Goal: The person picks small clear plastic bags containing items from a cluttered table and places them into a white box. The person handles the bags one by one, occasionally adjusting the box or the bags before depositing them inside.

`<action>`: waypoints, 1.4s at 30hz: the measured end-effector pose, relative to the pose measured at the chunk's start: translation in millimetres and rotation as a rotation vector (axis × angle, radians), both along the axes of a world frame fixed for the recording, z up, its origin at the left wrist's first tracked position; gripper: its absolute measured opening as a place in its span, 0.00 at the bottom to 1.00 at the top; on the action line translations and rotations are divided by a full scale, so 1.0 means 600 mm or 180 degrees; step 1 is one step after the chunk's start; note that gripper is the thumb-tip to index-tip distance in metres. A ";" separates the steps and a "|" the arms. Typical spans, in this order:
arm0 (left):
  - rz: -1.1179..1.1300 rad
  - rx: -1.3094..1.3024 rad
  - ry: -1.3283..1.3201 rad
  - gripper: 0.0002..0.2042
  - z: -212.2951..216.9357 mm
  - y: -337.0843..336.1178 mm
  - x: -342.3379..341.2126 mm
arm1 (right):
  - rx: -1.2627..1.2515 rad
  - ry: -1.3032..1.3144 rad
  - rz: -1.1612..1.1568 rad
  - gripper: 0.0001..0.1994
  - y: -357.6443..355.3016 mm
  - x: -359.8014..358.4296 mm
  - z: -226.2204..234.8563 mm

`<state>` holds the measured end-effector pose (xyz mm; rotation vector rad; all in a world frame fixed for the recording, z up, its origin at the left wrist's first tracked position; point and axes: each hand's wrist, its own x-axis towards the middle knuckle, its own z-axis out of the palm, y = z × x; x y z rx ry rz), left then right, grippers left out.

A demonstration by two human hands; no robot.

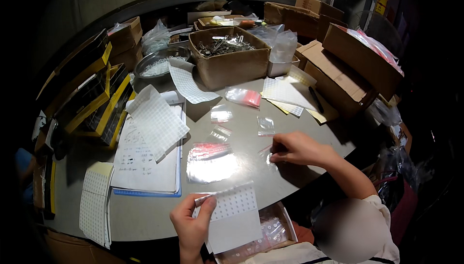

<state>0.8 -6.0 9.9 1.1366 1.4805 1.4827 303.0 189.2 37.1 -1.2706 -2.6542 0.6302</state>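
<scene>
And here's the left hand, low at the table's near edge, thumb and fingers pinching the upper left corner of a label sheet, tilted above an open box of small clear packets. Over to the right hand: thumb and fingertips close together, down by a small clear bag on the grey table. Pinched or only pressed? I can't tell from here. Between the hands, on the left hand's side, a pile of red-edged bags lies flat, shining under the light. Further back, a cardboard box of metal pieces stands beside a round bowl.
</scene>
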 end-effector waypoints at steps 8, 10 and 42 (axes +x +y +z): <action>-0.0034 0.0105 0.0027 0.07 0.000 0.002 0.001 | 0.1831 -0.0369 -0.0392 0.10 0.053 -0.004 -0.041; -0.0048 0.0086 0.0183 0.07 -0.001 0.000 -0.001 | 0.2032 -0.0180 -0.0183 0.07 0.041 -0.003 -0.047; 0.0000 0.0267 0.0055 0.07 -0.005 -0.003 -0.001 | 0.1839 -0.0349 0.0371 0.08 -0.089 -0.072 -0.016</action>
